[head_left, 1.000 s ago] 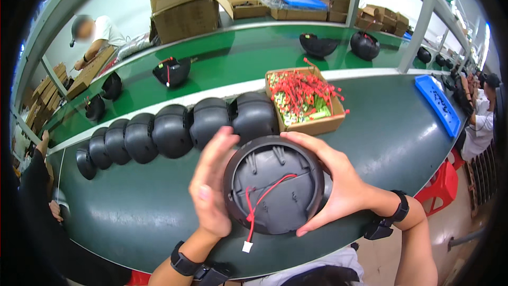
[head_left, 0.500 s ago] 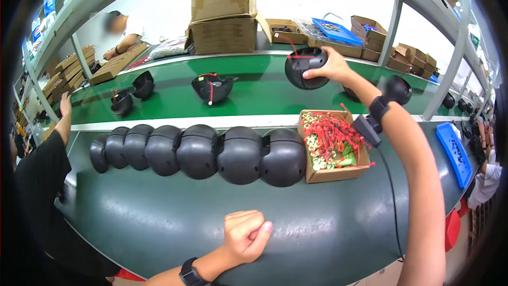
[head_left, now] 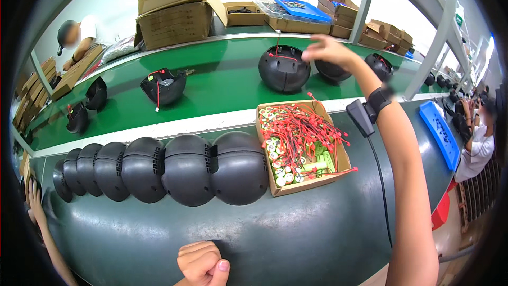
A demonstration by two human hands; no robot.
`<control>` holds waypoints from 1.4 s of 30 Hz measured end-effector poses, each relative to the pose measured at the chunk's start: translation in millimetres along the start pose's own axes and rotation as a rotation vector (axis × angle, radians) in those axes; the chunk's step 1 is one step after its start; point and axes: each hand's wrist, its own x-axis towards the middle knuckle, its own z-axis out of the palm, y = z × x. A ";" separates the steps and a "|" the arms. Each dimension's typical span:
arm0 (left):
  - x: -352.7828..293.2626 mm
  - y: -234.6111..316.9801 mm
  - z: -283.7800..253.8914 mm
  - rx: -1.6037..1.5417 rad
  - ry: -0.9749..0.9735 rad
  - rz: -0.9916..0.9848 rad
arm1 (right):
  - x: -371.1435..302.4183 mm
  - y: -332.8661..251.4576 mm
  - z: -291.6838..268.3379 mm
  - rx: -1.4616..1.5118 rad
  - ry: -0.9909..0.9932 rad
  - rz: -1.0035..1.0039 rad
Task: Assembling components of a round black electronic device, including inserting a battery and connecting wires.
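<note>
My right hand [head_left: 328, 52] reaches over the green belt, fingers stretched and holding nothing, beside a round black plastic shell [head_left: 284, 71]. That shell stands on the belt with a red wire across its inside. Another black shell [head_left: 332, 71] sits below my right wrist, partly hidden. My left hand [head_left: 203, 264] rests as a fist on the near bench; nothing shows in it. Between my arms lies an open cardboard box [head_left: 312, 180] full of green battery cells [head_left: 315, 167] with red wires [head_left: 301, 127]. A row of several black shells [head_left: 239, 172] touches its left side.
More wired shells [head_left: 164, 87] sit along the green belt [head_left: 222, 69]. Cardboard boxes [head_left: 177, 24] and a blue tray [head_left: 301, 8] line the back. Right are another blue tray [head_left: 440, 135] and a hanging cable [head_left: 378, 180]. A co-worker's hand [head_left: 36, 201] is at far left.
My right hand has set the wired shell down on the belt and let go of it. My left hand stays a fist. The whole view has shifted, moving the bench things leftward.
</note>
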 end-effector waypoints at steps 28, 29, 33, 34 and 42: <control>-10.8 9.0 11.6 -0.145 0.172 0.079 | -347.7 -165.2 112.3 0.913 0.092 -0.201; -11.4 9.9 13.9 -0.231 0.140 0.160 | -359.4 -170.8 135.3 0.875 0.071 -0.205; -6.3 22.7 13.3 -0.289 0.028 0.015 | -370.0 -169.4 187.3 0.336 -0.041 -0.566; -5.0 20.1 11.2 -0.248 -0.006 0.006 | -369.1 -171.0 193.1 0.498 -0.071 -0.436; -8.0 17.8 9.5 -0.112 0.084 0.131 | -323.7 -151.5 144.2 0.014 0.137 -0.642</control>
